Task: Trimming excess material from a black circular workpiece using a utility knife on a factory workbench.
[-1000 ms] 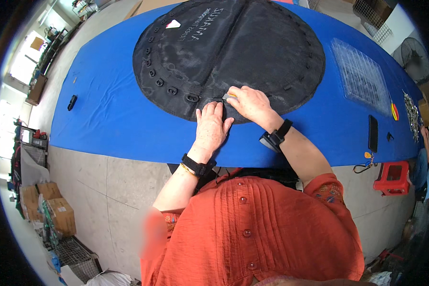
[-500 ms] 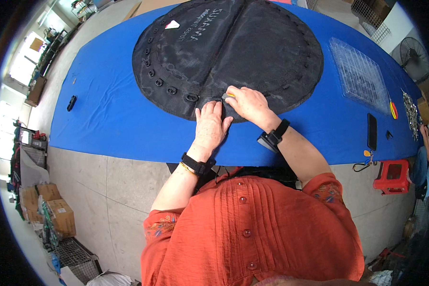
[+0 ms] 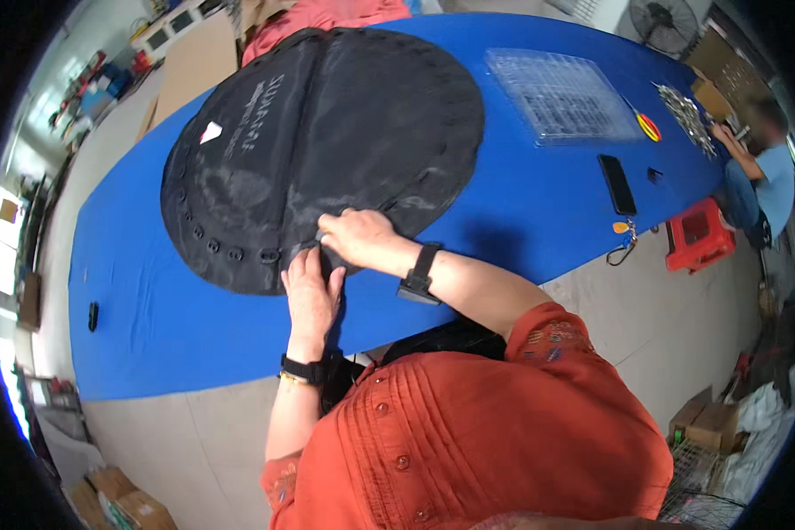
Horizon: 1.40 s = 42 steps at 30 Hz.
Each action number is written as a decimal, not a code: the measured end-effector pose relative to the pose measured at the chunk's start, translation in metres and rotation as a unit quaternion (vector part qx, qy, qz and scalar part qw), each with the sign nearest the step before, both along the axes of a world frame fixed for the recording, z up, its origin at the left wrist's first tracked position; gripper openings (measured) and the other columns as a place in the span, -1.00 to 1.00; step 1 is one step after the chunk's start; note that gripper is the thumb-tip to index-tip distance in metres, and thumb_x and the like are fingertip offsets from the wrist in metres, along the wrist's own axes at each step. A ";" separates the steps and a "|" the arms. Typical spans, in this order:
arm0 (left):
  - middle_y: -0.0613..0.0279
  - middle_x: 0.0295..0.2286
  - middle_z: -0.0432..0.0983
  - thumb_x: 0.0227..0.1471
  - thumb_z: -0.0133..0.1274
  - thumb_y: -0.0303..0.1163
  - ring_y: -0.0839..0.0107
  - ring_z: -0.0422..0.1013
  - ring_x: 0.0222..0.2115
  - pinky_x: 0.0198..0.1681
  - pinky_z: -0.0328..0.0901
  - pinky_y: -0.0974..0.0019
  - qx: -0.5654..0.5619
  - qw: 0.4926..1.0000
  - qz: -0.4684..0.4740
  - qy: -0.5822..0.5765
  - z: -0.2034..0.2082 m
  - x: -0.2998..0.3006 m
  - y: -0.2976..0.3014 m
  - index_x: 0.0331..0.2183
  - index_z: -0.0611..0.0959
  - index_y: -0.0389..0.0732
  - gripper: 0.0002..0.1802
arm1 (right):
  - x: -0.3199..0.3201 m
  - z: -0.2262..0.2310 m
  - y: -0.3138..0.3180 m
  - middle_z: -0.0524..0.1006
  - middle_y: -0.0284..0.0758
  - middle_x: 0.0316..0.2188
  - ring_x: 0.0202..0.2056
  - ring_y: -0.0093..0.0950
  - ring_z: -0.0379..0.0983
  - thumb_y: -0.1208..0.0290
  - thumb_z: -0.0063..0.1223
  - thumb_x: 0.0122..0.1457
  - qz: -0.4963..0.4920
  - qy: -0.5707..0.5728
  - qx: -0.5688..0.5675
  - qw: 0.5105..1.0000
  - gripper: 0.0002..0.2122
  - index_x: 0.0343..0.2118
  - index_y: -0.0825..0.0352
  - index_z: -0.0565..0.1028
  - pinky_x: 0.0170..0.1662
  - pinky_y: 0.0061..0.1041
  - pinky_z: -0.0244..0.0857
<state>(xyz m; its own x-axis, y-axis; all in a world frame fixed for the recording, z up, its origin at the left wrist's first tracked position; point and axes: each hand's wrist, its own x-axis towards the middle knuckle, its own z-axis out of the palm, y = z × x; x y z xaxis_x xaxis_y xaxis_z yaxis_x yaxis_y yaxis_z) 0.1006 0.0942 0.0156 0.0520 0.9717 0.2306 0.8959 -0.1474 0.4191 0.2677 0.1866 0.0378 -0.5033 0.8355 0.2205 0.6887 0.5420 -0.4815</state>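
Observation:
A round black mesh mat [image 3: 380,115] with a centre seam and black rings along its rim lies on the blue-covered table. My left hand [image 3: 309,296] rests on its near edge, fingers stretched out flat beside a black ring [image 3: 270,256]. Just right of those fingertips, my right hand [image 3: 359,238] is closed low over the mat. A small grey tool [image 3: 319,236] shows only as a tip at its fingers; the rest is hidden by the hand. A white tag [image 3: 210,132] sits on the mat's left part.
On the blue table cover [image 3: 194,353] at right are a clear plastic compartment box [image 3: 570,97], a red-and-yellow handled tool [image 3: 648,126], a phone [image 3: 617,185] and a metal pile [image 3: 685,117]. A red stool [image 3: 700,236] stands beside the table; a person [image 3: 764,177] sits beyond.
The view has swung, so the table and mat appear tilted and farther left. Both hands stay at the mat's near edge. The yellow part of the tool no longer shows.

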 end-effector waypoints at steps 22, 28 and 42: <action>-0.14 0.15 0.44 0.22 0.28 -0.17 -0.16 0.37 0.17 0.32 0.18 -0.19 0.015 1.000 -0.016 0.014 0.007 0.005 0.000 0.22 0.50 -0.30 -0.34 | 0.003 -0.001 -0.004 0.63 0.00 -0.29 -0.21 -0.01 0.67 0.20 0.11 0.38 0.004 0.014 -0.013 1.000 -0.75 -0.10 0.29 0.52 -0.19 -0.06 0.55; -0.15 0.14 0.45 0.22 0.27 -0.15 -0.16 0.37 0.17 0.29 0.19 -0.23 0.017 1.000 -0.001 0.019 0.007 -0.003 -0.003 0.21 0.51 -0.32 -0.34 | -0.006 0.003 -0.006 0.63 0.02 -0.27 -0.18 -0.03 0.66 0.20 0.09 0.38 0.009 0.007 -0.012 1.000 -0.77 -0.13 0.27 0.52 -0.18 -0.07 0.56; -0.10 0.13 0.48 0.13 0.33 -0.19 -0.09 0.36 0.20 0.30 0.20 -0.23 0.034 0.999 0.015 0.015 0.007 0.012 -0.002 0.20 0.52 -0.33 -0.30 | 0.006 0.006 -0.002 0.67 -0.11 -0.30 -0.22 -0.06 0.66 0.14 0.06 0.41 -0.004 -0.031 0.012 0.999 -0.75 -0.03 0.17 0.55 -0.15 -0.10 0.55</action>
